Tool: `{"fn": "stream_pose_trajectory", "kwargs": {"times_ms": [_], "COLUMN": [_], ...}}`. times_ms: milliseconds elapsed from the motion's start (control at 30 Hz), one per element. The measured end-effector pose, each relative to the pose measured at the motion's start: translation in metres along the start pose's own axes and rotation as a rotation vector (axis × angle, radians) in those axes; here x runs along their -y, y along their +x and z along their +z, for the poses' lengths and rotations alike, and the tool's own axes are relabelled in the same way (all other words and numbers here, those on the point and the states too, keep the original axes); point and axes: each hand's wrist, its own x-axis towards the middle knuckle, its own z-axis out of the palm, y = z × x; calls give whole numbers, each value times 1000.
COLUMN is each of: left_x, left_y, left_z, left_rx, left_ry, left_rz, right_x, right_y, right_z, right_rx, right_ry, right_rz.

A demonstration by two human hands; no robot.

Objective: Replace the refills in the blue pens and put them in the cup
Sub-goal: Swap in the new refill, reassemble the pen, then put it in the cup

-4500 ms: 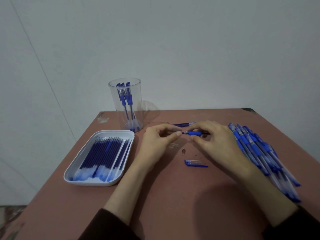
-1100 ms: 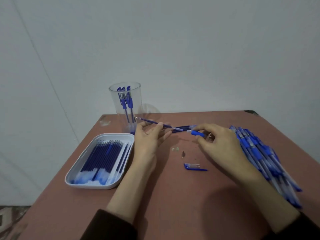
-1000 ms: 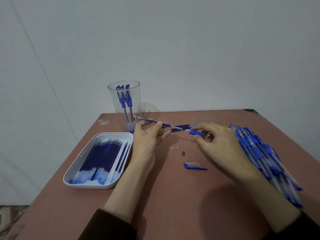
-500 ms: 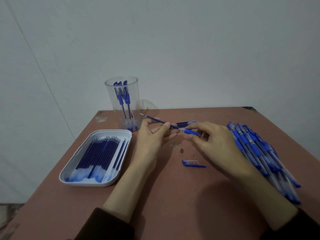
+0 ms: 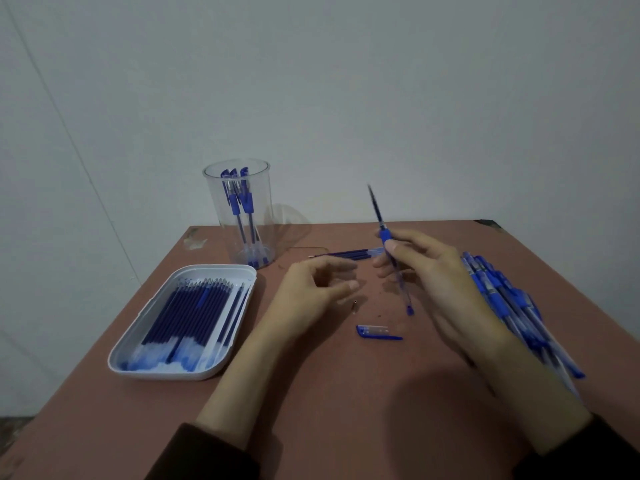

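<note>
Blue pen, refill protruding upward, is pinched tilted by the right hand, likely for seating it; left hand hovers relaxed, empty.

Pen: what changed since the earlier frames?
The left hand let go of the refill and hangs open. The right hand swung the pen from level to steeply tilted, refill end up. The cup, tray, pile and cap stayed put.

Blue pen aslant in right hand
</note>
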Motion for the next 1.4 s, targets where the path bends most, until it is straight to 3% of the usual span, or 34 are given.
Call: {"fn": "stream_pose_trajectory", "kwargs": {"times_ms": [133,233,267,333,467,567,833,1033,1133,1267,1400], "left_x": [2,2,1,0,-6,-12,-11,-10,-11,-12,-11], "left_y": [-3,-4,-4,-3,1,1,1,-4,-3,-3,-2], "left_z": [-4,-3,-2,-1,-5,-8,-8,-4,-4,-4,-1], "left_rx": [115,114,103,30,-110,-124,-106,-85,-82,-49,-39], "left_ry": [538,693,673,384,-371,-574,-586,-368,-294,-366,-448], "left_rz": [50,114,123,65,-69,-86,-83,7,65,95,107], "right_x": [1,1,0,-2,-11,-13,-13,-12,-11,-11,-11], "right_y": [0,0,0,-1,-5,-7,-8,-9,-9,-7,-5], "right_z": [-2,-1,-1,1,4,7,8,9,12,14,15], "right_rx": [4,10,8,-9,-48,-16,-17,-6,3,130,171], "right_ry": [45,20,11,-57,-622,-684,-667,-675,-548,-295,-191], "right_rz": [19,8,0,-47,-344,-374,-390,-413,-308,-96,-47]}}
